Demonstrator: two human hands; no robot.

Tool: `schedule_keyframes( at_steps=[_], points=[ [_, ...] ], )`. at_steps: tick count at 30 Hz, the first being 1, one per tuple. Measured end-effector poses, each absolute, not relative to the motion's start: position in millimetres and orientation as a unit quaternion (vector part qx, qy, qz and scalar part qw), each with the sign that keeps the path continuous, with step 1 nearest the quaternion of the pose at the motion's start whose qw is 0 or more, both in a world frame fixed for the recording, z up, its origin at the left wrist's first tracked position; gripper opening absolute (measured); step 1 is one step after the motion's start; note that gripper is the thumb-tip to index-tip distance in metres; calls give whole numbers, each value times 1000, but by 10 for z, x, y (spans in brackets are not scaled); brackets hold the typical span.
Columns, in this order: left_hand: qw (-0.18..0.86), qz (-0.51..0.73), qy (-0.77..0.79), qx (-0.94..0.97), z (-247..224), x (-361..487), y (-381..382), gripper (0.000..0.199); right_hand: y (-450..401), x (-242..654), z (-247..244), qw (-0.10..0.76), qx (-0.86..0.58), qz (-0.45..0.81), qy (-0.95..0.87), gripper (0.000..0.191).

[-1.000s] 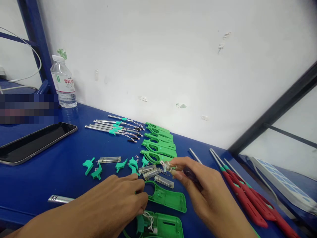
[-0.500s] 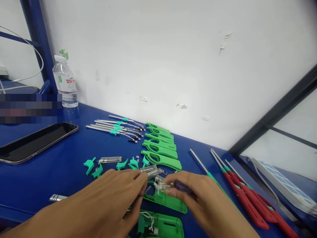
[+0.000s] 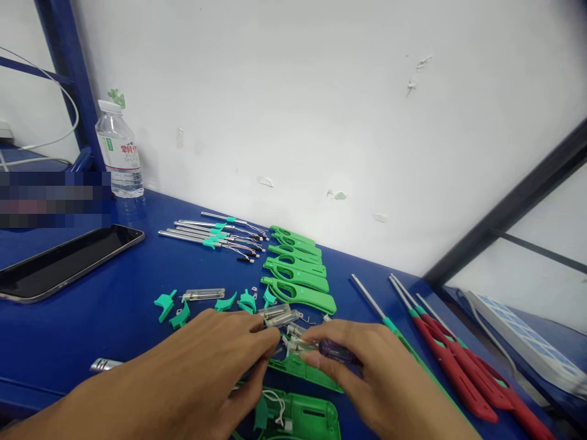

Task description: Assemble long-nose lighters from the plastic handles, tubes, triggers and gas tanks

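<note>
My left hand (image 3: 238, 348) is closed, its fingertips bent down at the left end of a green lighter shell half (image 3: 305, 366). Whatever sits between those fingers is hidden. My right hand (image 3: 362, 360) grips a screwdriver by its dark purple, see-through handle (image 3: 337, 352). Its thumb and forefinger come together over the shell, beside a clear fuel tank (image 3: 296, 345). More clear tanks (image 3: 282, 319) lie just beyond my fingertips. Below, a second green shell half (image 3: 316, 415) holds a teal trigger (image 3: 261, 413) and white wires (image 3: 275, 403).
Several green shell halves (image 3: 298, 296) line up toward the wall. Metal lighter tubes with wires (image 3: 192, 238) lie left of them, teal triggers (image 3: 166, 304) nearer. Red lighters (image 3: 458, 373) and a power strip (image 3: 527, 342) are right; a phone (image 3: 68, 260) and water bottle (image 3: 120, 153) left.
My right hand has shifted slightly left with the screwdriver, closer to my left fingertips. My left hand has barely moved. Other things on the table stay put.
</note>
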State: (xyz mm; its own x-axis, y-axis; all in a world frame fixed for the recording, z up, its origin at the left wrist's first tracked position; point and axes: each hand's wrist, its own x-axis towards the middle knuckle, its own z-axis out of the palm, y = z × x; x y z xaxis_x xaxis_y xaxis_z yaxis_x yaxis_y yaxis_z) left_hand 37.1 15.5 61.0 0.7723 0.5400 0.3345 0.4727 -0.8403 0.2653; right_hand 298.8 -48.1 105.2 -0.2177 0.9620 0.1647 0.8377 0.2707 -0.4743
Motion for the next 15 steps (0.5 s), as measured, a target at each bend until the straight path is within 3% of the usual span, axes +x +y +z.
schedule_keyframes(
  at_steps=[15],
  points=[
    [94, 207, 253, 940, 633, 386, 174, 20, -512, 2990, 1038, 227, -579, 130, -772, 16]
  ],
)
